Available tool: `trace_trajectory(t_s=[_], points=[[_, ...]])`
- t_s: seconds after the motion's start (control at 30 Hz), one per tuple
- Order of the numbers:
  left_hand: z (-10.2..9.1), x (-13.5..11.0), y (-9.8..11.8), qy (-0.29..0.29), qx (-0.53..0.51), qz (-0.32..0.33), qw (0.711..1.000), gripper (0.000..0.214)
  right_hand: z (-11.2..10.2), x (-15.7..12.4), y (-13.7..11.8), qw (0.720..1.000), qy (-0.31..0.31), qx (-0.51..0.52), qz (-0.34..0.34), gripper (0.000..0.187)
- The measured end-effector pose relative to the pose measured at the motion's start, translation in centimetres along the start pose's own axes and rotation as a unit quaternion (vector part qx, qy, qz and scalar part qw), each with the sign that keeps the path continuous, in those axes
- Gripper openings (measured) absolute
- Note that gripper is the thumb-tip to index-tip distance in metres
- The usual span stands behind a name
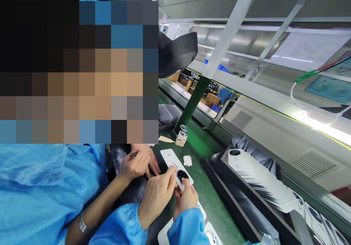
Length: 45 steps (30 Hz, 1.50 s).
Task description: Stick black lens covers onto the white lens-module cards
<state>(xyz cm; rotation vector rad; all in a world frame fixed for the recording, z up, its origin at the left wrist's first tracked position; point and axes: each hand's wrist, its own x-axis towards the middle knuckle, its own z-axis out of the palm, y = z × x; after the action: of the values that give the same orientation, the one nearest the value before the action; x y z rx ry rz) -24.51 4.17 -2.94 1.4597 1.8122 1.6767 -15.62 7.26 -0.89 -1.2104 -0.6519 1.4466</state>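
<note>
A white phone back cover (169, 156) with a black round camera ring (182, 175) lies at a slant over the green bench. My left hand (160, 192) is closed, its fingertips pinching the cover's near end beside the ring. From the other side my right hand (187, 197) grips the same end, thumb at the ring's edge and fingers curled beneath. More white covers (212, 234) are partly visible under and beside my right sleeve. A small white scrap (187, 160) rests on the bench to the right of the held cover.
A co-worker in blue sits at left, their hands (138, 162) close to mine. A dispenser bottle (181, 137) stands at the back of the bench. Black trays (233, 197) at right hold rows of white covers (255, 172). A green post (193, 102) rises behind the bottle.
</note>
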Motion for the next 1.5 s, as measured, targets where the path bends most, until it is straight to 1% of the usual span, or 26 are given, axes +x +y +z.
trace_trajectory(t_s=[0.07, 0.1, 0.13, 0.23, 0.27, 0.3, 0.37, 0.47, 0.6, 0.77, 0.93, 1.1, 1.17, 1.23, 1.33, 1.4, 1.43, 1.5], points=[[-0.1, -0.1, 0.1, 0.001, -0.001, 0.002, 1.000, 0.027, 0.1, 0.0, 0.1, 1.000, 0.006, 0.000, 0.001, 0.012], [-0.7, 0.3, -0.2, 0.002, -0.003, 0.005, 1.000, 0.030, 0.1, 0.1, 0.2, 1.000, 0.009, 0.000, 0.000, 0.013], [-1.4, 0.9, -0.7, 0.004, -0.006, 0.009, 1.000, 0.034, 0.1, 0.1, 0.3, 1.000, 0.011, -0.001, -0.003, 0.013], [-4.6, 3.8, -2.7, 0.013, -0.017, 0.027, 0.999, 0.046, 0.1, -0.1, 0.8, 1.000, 0.020, 0.000, -0.013, 0.014], [-5.5, 4.8, -3.4, 0.013, -0.019, 0.032, 0.999, 0.046, 0.1, -0.1, 1.0, 1.000, 0.022, 0.000, -0.017, 0.014], [-6.2, 5.5, -4.0, 0.015, -0.021, 0.034, 0.999, 0.046, 0.1, -0.2, 1.2, 0.999, 0.025, 0.001, -0.021, 0.014], [-6.9, 6.3, -4.8, 0.014, -0.026, 0.033, 0.999, 0.049, 0.3, -0.4, 1.5, 0.999, 0.029, 0.004, -0.024, 0.014], [-6.6, 6.3, -5.2, 0.000, -0.037, 0.015, 0.999, 0.057, 0.6, -0.7, 1.9, 0.999, 0.037, 0.007, -0.022, 0.015], [-6.2, 6.4, -5.4, -0.040, -0.054, -0.021, 0.998, 0.060, 0.7, -0.9, 2.2, 0.999, 0.044, 0.008, -0.014, 0.016], [-6.2, 6.6, -5.6, -0.072, -0.078, -0.057, 0.993, 0.057, 0.7, -0.7, 2.4, 0.999, 0.045, 0.007, -0.003, 0.013], [-6.0, 6.6, -5.6, -0.081, -0.120, -0.089, 0.985, 0.054, 0.7, -0.7, 2.4, 0.999, 0.036, 0.003, -0.002, 0.012], [-6.4, 6.7, -6.0, -0.087, -0.182, -0.128, 0.971, 0.045, 0.7, -0.9, 2.3, 1.000, 0.024, 0.002, -0.008, 0.014], [-6.1, 6.2, -5.9, -0.086, -0.206, -0.151, 0.963, 0.031, 0.7, -0.9, 2.3, 1.000, 0.018, 0.001, -0.010, 0.018], [-4.8, 5.3, -5.2, -0.084, -0.231, -0.179, 0.953, 0.018, 0.7, -0.9, 2.3, 1.000, 0.009, 0.000, -0.012, 0.021], [-1.8, 3.1, -3.3, -0.094, -0.264, -0.227, 0.933, 0.028, 0.6, -0.8, 2.3, 1.000, -0.006, -0.001, -0.013, 0.021], [0.1, 1.9, -1.8, -0.108, -0.279, -0.262, 0.917, 0.029, 0.4, -0.8, 2.3, 1.000, -0.017, -0.003, -0.011, 0.020], [0.7, 1.5, -1.2, -0.114, -0.286, -0.277, 0.910, 0.027, 0.3, -0.8, 2.4, 1.000, -0.023, -0.004, -0.010, 0.020], [1.3, 1.1, -0.4, -0.117, -0.298, -0.296, 0.900, 0.027, 0.0, -0.7, 2.4, 0.999, -0.035, -0.009, -0.008, 0.021]])
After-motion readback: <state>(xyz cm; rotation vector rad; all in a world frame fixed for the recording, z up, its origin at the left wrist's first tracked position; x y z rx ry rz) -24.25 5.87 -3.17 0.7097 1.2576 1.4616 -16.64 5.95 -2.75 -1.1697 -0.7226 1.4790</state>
